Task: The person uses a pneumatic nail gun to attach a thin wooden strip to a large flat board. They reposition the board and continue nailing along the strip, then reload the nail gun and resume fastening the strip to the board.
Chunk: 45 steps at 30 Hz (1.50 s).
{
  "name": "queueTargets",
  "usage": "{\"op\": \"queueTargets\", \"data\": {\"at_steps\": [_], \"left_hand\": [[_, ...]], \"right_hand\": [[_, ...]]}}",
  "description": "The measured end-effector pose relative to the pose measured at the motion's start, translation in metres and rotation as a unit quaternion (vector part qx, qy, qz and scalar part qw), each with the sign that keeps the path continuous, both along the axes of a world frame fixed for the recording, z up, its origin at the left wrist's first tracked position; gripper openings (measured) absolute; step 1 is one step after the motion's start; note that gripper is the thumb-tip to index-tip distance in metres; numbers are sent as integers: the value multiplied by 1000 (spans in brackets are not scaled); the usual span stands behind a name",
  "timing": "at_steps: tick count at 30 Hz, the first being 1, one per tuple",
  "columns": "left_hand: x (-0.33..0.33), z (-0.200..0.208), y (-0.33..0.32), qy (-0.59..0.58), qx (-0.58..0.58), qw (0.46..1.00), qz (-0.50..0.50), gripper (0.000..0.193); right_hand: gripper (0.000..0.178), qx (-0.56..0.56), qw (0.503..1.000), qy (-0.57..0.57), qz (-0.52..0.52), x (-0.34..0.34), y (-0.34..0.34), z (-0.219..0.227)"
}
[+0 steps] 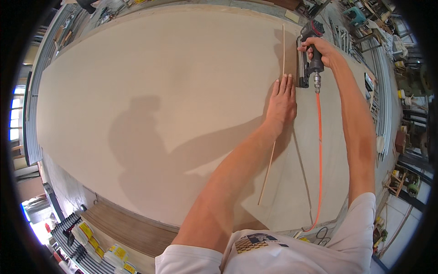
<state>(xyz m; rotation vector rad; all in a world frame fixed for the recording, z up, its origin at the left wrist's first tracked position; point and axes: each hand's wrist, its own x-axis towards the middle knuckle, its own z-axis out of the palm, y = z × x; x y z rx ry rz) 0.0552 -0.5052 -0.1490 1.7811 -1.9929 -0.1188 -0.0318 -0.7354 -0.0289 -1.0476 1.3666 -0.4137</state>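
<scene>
My left hand lies flat with its fingers stretched out, pressing a thin wooden strip against a large pale board. Both ends of the strip show beyond the hand; its middle is hidden under the palm and wrist. To the right, my right hand is closed round the grip of a black air nail gun. The gun's long magazine stands close beside the left fingertips, just right of the strip. From the metal coupling at its handle, an orange air hose runs down toward my body.
Stacked wood-grain boards and white tubs with yellow labels sit at the lower left. Long metal profiles line the left side, and more profiles lie right of the board. A teal stool stands at the upper right.
</scene>
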Motion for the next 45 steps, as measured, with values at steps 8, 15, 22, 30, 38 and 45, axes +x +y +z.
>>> {"op": "queueTargets", "data": {"at_steps": [8, 15, 22, 30, 38, 45], "left_hand": [[3, 13, -3, 7, 5, 1000, 3, 63], [8, 13, -15, -4, 7, 1000, 3, 62], [11, 23, -20, -14, 20, 1000, 10, 63], [15, 24, -27, -5, 18, 1000, 11, 63], [21, 31, -37, 7, 21, 1000, 8, 64], [26, 32, -54, -10, 7, 1000, 15, 65]], "right_hand": [[7, 19, 999, -4, -33, 0, 7, 1], [7, 43, 999, -2, -17, -5, -1, 0], [6, 39, 999, -3, -35, 8, 16, 17], [7, 28, 999, -10, -37, 10, 23, 18], [11, 57, 998, 16, -22, 1, 16, 19], [11, 30, 999, 14, 4, 5, 22, 26]]}}
